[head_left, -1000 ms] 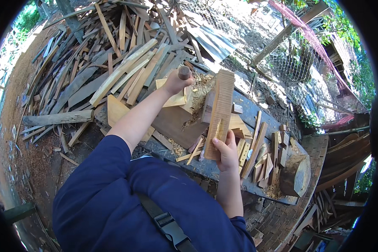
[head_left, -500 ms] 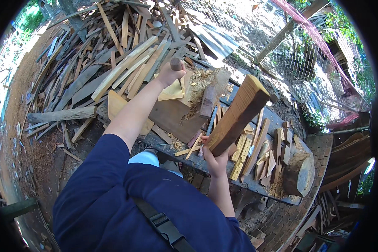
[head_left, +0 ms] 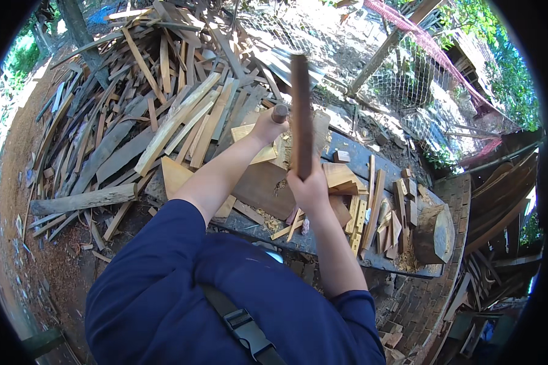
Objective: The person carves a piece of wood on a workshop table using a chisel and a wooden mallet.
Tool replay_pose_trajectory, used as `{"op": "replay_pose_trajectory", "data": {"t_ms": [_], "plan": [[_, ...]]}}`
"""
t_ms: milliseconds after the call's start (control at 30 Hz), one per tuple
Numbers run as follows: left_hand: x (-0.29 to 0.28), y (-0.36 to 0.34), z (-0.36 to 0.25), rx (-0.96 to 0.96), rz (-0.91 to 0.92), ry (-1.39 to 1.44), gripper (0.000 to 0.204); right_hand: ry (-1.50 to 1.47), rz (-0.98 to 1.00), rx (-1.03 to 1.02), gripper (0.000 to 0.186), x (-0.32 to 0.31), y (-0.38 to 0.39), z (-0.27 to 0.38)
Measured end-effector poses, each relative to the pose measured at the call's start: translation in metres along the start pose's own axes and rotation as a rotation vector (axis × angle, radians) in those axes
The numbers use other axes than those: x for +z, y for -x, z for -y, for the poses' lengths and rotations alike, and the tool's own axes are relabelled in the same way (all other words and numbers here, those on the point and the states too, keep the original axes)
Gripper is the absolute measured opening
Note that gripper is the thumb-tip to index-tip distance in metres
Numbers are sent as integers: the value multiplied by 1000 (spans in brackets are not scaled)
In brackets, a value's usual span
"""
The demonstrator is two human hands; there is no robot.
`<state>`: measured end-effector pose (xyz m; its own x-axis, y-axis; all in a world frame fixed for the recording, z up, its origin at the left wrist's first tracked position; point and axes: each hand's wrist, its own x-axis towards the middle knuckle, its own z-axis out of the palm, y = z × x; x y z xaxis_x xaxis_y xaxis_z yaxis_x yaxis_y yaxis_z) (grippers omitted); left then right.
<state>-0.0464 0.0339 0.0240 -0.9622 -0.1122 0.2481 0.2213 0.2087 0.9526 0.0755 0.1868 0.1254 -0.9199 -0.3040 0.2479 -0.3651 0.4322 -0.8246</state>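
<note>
My left hand [head_left: 266, 129] is wrapped round the round wooden handle of a chisel [head_left: 280, 113]; its blade is hidden from sight. It is over a large brown wood block [head_left: 259, 188] that has a hollow with shavings. A pale flat wood piece [head_left: 263, 156] lies on the block beside the hand. My right hand [head_left: 309, 186] grips the lower end of a thick wooden bar [head_left: 301, 115]. The bar stands nearly upright, just right of the chisel handle, and covers part of the block.
The block rests on a dark workbench [head_left: 341, 145] with several wood offcuts [head_left: 383, 219] and a log stub [head_left: 435, 233] at its right end. A big pile of scrap planks [head_left: 122, 121] lies at the left. Wire fencing [head_left: 402, 79] stands behind.
My right hand has moved left and up, turning the bar from a rightward lean to nearly upright. My left hand, with the chisel, sits slightly farther right and lower. The view has shifted slightly.
</note>
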Motion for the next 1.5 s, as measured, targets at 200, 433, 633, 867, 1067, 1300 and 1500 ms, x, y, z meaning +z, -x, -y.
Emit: {"op": "replay_pose_trajectory", "data": {"t_ms": [200,433,633,867,1067,1300,1500], "plan": [[-19,3,12,-60,-3,107,17,-369,-44,-71,20,-25,-4,80],[-11,0,18,11,-14,136,18,1,179,307,28,-19,-10,45],[-4,4,4,-5,-5,255,17,14,5,10,21,-6,-1,9],[-14,3,25,-6,-3,210,13,-96,-143,-282,31,-2,1,27],[-13,7,31,230,-119,213,12,-114,113,102,25,-2,-2,61],[-22,1,32,44,-5,142,12,-74,78,221,21,12,-9,39],[-11,-6,26,43,106,151,16,183,277,351,31,19,2,13]]}}
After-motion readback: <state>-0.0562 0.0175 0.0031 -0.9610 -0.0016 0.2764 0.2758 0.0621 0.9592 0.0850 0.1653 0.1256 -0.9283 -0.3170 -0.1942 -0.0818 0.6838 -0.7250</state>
